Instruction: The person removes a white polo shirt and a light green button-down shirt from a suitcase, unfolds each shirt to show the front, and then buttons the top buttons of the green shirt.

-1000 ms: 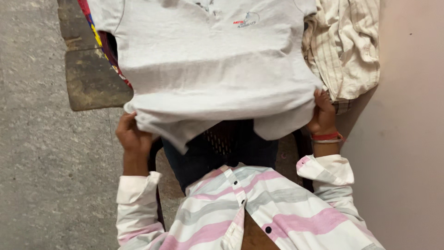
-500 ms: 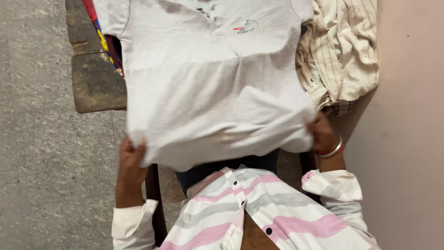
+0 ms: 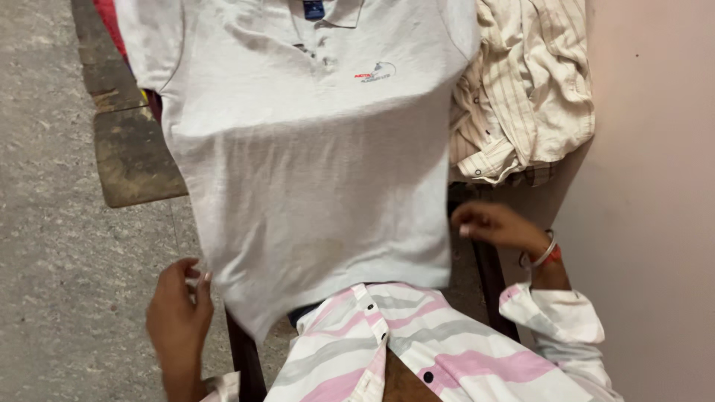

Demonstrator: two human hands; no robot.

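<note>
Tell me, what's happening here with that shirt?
A person in a pink-striped shirt has a light grey polo shirt spread front-up before them, its lower part hanging toward their lap. Both hands are open and off the cloth: the left hand by the hem's corner, the right hand by the other edge. A crumpled cream striped shirt lies beside the polo, next to the wall.

polo shirt (image 3: 313, 164): now spread flat | left hand (image 3: 179, 316), right hand (image 3: 495, 225): let go, fingers loose
</note>
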